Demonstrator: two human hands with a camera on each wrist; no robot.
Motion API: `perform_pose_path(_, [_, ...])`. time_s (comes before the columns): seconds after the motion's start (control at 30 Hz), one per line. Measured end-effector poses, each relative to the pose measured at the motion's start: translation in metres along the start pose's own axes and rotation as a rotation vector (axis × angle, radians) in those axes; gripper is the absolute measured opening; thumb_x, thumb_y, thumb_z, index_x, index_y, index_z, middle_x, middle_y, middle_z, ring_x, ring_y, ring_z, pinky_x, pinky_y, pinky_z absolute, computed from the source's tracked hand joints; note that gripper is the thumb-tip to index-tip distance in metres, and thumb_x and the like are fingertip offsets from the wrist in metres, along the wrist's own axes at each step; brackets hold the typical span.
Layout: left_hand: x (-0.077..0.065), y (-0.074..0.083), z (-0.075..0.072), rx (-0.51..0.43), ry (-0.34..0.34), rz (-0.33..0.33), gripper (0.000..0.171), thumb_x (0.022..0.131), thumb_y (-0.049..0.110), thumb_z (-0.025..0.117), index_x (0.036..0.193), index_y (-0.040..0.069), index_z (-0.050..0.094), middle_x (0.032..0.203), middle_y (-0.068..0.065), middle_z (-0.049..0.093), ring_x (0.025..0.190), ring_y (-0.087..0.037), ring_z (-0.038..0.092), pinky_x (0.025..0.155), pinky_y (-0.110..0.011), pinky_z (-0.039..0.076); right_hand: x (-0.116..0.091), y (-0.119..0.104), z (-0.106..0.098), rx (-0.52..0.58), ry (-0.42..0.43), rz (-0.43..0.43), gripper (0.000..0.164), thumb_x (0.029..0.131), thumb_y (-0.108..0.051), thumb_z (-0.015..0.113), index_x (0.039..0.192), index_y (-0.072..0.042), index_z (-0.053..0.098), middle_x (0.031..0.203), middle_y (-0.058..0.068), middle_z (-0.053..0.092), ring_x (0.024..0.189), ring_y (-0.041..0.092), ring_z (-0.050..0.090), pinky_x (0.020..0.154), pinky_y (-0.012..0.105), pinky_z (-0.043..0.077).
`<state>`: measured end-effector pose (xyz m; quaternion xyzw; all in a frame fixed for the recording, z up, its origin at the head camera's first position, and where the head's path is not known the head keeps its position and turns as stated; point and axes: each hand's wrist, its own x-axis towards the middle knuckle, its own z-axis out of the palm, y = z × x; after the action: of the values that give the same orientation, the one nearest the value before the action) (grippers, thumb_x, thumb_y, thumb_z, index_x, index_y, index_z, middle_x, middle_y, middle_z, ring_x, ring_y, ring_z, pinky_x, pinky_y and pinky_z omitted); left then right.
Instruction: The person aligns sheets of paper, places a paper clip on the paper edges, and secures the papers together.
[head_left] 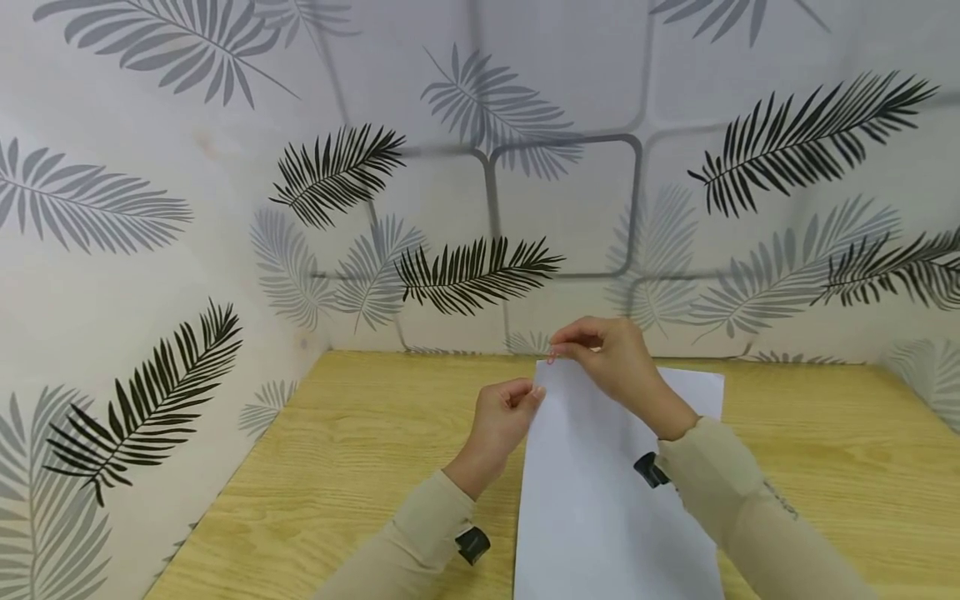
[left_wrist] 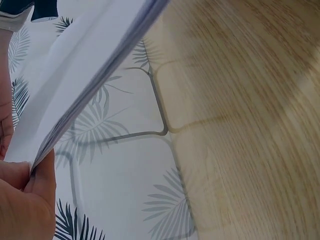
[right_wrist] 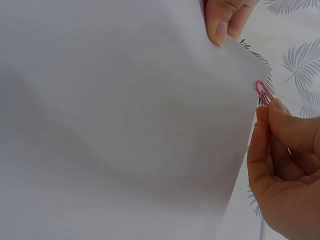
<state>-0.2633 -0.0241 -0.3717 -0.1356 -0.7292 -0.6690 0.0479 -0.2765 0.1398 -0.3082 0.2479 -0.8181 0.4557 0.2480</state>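
A stack of white paper sheets (head_left: 592, 483) lies lengthwise on the table, its far left corner raised. My left hand (head_left: 508, 417) pinches the stack's left edge just below that corner; the left wrist view shows several layered sheet edges (left_wrist: 95, 82) between thumb and fingers. A pink paper clip (right_wrist: 263, 91) is pinched between thumb and forefinger of my right hand (head_left: 611, 358). In the right wrist view the clip's rounded end meets the paper's short edge near the corner; whether it has slid over the sheets I cannot tell.
The wood-grain table (head_left: 360, 467) extends to both sides of the paper. Behind it stands a wall (head_left: 450, 200) with a leaf pattern, close beyond the paper's far edge. Dark wrist-camera mounts (head_left: 472, 545) sit at both sleeves.
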Motion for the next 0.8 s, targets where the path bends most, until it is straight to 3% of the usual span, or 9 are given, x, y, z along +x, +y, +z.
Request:
perform_pose_path(0.13, [-0.0003,0.0001,0.0005,0.021,0.014,0.02,0.015,0.093,0.002,0.062,0.095,-0.008,0.072,0.081,-0.019,0.069,0.063,-0.007,0.057,0.057,-0.019,0.045,0.0002,-0.0015,0.0012,-0.029,0.012,-0.043,0.008,0.078,0.005,0.076,0.083,-0.001,0.075,0.082,0.01,0.072,0.077,0.025,0.07,0.063,0.021,0.051])
perform_pose_path(0.37, [-0.0025,0.0011,0.0019,0.043,0.029,0.052,0.015,0.093,0.005,0.062,0.095,-0.006,0.073,0.075,-0.018,0.067,0.059,-0.009,0.052,0.053,-0.021,0.041,-0.0011,-0.0027,0.0028,-0.041,0.015,-0.039,0.009,0.077,0.005,0.076,0.082,-0.002,0.075,0.082,0.008,0.072,0.077,0.023,0.07,0.063,0.022,0.052])
perform_pose_path(0.8, [-0.0023,0.0001,0.0033,0.031,0.061,0.054,0.013,0.091,0.001,0.063,0.093,-0.007,0.073,0.078,-0.018,0.069,0.062,-0.009,0.058,0.054,-0.02,0.045,-0.0036,0.0019,0.0093,-0.066,0.038,-0.118,0.01,0.077,0.006,0.076,0.082,-0.003,0.076,0.081,0.006,0.072,0.077,0.021,0.068,0.067,0.03,0.054])
